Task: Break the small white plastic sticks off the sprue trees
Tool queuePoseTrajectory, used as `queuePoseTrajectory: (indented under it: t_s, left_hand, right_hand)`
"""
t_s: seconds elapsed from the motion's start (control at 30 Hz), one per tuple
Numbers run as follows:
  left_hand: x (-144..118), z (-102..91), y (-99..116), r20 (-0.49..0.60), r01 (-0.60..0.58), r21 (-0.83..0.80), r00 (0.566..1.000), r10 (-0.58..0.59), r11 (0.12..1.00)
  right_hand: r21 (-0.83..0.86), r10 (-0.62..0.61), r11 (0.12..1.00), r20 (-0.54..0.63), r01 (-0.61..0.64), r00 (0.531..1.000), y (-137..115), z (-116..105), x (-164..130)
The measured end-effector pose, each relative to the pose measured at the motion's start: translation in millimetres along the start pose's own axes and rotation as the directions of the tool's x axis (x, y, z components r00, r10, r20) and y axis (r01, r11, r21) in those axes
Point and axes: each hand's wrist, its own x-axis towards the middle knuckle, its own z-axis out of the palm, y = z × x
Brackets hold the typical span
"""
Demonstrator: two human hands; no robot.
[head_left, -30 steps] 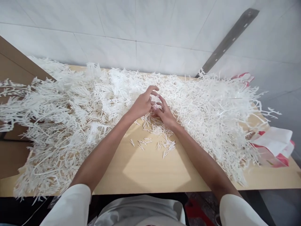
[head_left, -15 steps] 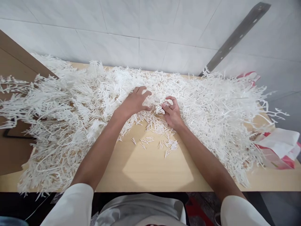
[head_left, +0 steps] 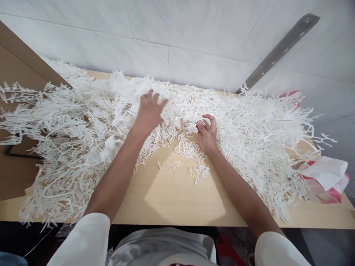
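White branched plastic-looking pieces (head_left: 249, 140) lie in a wide, tangled heap across the table. Over the left-middle of this heap is my left hand (head_left: 150, 112), its fingers spread and slightly blurred, with nothing seen in it. My right hand (head_left: 207, 135) is curled near the heap's centre, thumb and fingers closed on a small white branched piece (head_left: 203, 122), partly hidden by the fingers. Short loose white sticks (head_left: 184, 146) are scattered on the wood between and in front of my hands.
The light wooden table (head_left: 177, 207) runs along a tiled wall (head_left: 149, 22). Brown cardboard (head_left: 19, 177) stands at the left. At the right edge is a crumpled white and red plastic bag (head_left: 327, 175). A perforated metal bar (head_left: 280, 51) leans diagonally against the wall.
My left hand has moved up and left, away from my right hand, and its fingers have spread. My right hand stays nearly in place, still closed. The view has shifted slightly.
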Motion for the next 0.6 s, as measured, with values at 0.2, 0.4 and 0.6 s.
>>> queuePoseTrajectory:
  t_s: [0.2,0.4,0.6]
  left_hand:
    - [-7.8,13.9,89.8,0.030,-0.241,-0.136,0.968,0.247,0.961]
    - [-4.5,62.3,80.9,-0.061,-0.141,-0.383,0.990,0.127,0.913]
    - [-3.8,78.0,69.1,-0.124,-0.161,-0.332,0.984,0.126,0.929]
  right_hand:
    - [-0.024,-0.063,0.998,0.054,0.064,0.997,5.7,0.0,0.6]
    - [-0.099,-0.101,0.990,-0.030,0.098,0.994,12.9,-2.7,2.5]
    - [-0.157,-0.152,0.977,-0.052,0.142,0.987,7.2,-2.0,0.8]
